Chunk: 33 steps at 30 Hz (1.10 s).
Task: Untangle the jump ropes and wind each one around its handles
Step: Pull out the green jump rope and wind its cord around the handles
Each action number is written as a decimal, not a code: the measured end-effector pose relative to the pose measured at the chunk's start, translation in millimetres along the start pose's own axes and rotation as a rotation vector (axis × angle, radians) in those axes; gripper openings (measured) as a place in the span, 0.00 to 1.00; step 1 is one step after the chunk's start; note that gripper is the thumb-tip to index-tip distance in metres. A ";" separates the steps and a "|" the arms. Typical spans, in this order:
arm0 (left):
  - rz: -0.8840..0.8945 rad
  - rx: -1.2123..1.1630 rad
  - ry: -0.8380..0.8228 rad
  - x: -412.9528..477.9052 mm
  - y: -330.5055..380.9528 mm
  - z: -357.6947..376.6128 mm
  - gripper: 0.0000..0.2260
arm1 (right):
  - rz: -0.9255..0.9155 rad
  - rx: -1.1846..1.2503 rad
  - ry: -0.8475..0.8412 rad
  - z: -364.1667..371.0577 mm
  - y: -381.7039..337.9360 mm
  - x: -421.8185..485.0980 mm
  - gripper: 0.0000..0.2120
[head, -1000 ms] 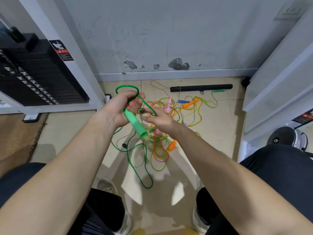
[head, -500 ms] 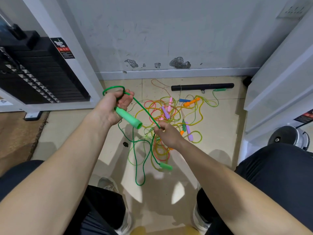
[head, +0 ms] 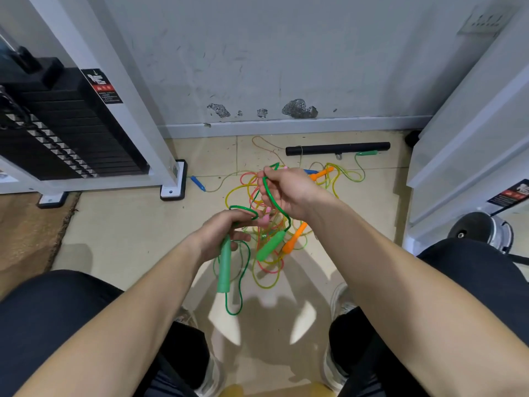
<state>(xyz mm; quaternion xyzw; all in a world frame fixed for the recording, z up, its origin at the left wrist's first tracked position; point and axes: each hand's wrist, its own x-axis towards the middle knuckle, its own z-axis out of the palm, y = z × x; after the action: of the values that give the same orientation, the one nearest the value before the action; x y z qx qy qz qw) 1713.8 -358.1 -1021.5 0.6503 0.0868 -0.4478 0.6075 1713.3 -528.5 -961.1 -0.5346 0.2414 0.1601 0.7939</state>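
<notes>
My left hand [head: 221, 232] grips the top of a green jump-rope handle [head: 224, 266] that hangs straight down over the floor. From it the green cord [head: 242, 279] loops down and back up. My right hand [head: 287, 191], higher and to the right, pinches the same green cord, and the second green handle [head: 270, 245] dangles below it. Under both hands lies a tangle of yellow, pink and orange ropes [head: 267, 272] with orange handles [head: 293, 239], partly hidden by my hands.
A blue handle [head: 198, 183] lies by the white machine foot [head: 173, 179]. A black bar [head: 337, 149] and another green handle [head: 367, 153] lie near the wall. A black weight stack [head: 57, 130] stands left, white panels [head: 469, 138] right. My knees and shoes frame the tiled floor.
My left hand dropped lower and toward the middle, so its green handle now points down. My right hand rose up and away with the cord, lifting the second green handle off the floor.
</notes>
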 end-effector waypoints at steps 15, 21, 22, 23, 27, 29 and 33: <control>0.420 0.305 0.121 -8.0 14.6 53.0 0.13 | 0.014 0.721 0.097 7.9 -28.7 6.8 0.05; 0.450 0.336 0.137 -9.3 19.8 65.1 0.06 | 0.009 0.708 0.111 7.5 -32.0 7.6 0.08; 0.448 0.304 0.123 -10.2 21.6 64.2 0.07 | 0.017 0.580 0.131 4.4 -32.3 8.2 0.10; 0.441 0.230 0.101 -12.1 24.7 62.0 0.07 | 0.022 0.374 0.162 0.0 -32.0 8.3 0.14; 0.388 -0.268 0.002 -26.8 46.3 53.6 0.08 | -0.014 -0.354 0.162 -14.0 -18.3 -4.1 0.22; 0.341 -0.445 -0.007 -29.3 55.9 47.6 0.11 | 0.070 -0.430 0.001 -16.9 -4.8 -15.1 0.24; 0.280 -0.547 0.047 -15.7 62.8 29.5 0.11 | 0.162 -0.351 -0.245 -11.7 10.7 -34.7 0.18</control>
<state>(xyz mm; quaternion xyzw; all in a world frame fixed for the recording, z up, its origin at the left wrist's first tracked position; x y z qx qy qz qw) 1731.9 -392.4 -961.8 0.4782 0.1278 -0.3049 0.8137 1676.4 -535.1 -953.8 -0.6200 0.1538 0.3266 0.6966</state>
